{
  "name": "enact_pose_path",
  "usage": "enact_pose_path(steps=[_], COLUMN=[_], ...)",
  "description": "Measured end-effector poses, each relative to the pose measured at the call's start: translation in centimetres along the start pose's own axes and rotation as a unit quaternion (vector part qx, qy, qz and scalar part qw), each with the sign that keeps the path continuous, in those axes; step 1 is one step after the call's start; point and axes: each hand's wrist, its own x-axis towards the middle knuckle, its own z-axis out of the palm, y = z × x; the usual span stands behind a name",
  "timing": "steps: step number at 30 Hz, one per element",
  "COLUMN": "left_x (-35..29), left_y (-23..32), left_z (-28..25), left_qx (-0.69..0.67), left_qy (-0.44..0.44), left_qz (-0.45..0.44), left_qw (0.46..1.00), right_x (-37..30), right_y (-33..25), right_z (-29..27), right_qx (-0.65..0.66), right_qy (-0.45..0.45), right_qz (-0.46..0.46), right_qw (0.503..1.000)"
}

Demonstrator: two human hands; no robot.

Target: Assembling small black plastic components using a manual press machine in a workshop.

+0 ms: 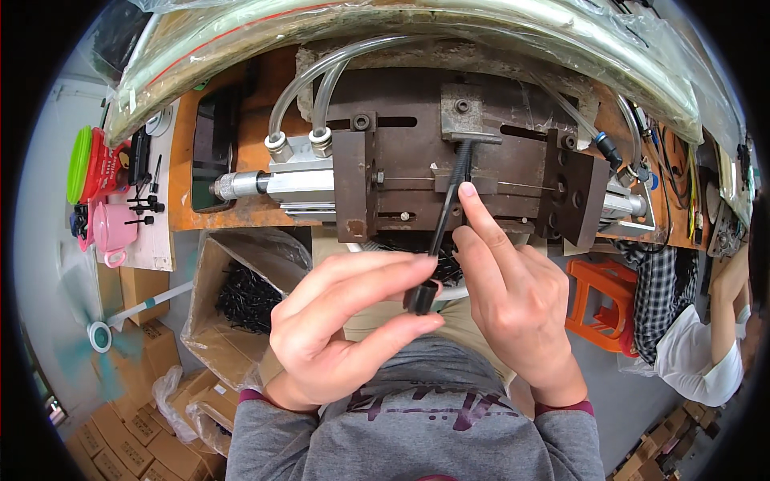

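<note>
A long thin black rod (446,212) slants from my lap side up to the metal fixture (409,164). Its upper part looks threaded, and its lower end is a wider black head. My left hand (345,317) closes round that head between thumb and fingers. My right hand (517,301) has its index finger stretched out, the tip against or just beside the rod's upper part; its other fingers are bent and its thumb is hidden. The rod's top meets a small steel block (463,112) bolted on the fixture.
Pneumatic cylinders (301,188) with clear hoses flank the fixture. An open carton (210,301) of black parts stands below left. Pink cup (116,228) and phone-like dark tray (212,152) lie left. An orange stool (597,301) and another person's arm (726,293) are right.
</note>
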Motion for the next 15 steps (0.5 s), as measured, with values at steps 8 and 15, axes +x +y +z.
enact_pose_path(steps=[8,15], left_x=[0.5,1.3], left_y=[-0.8,-2.2], left_z=[1.2,1.7], left_qx=[0.196,0.286], left_qy=[0.015,0.014], left_qz=[0.119,0.191], left_qw=[0.973,0.939], right_x=[0.1,-1.8], right_y=[0.1,0.9], right_z=[0.0,-0.8], right_qx=[0.004,0.128], right_qy=[0.005,-0.038], right_qz=[-0.008,-0.03], right_qw=[1.0,0.991])
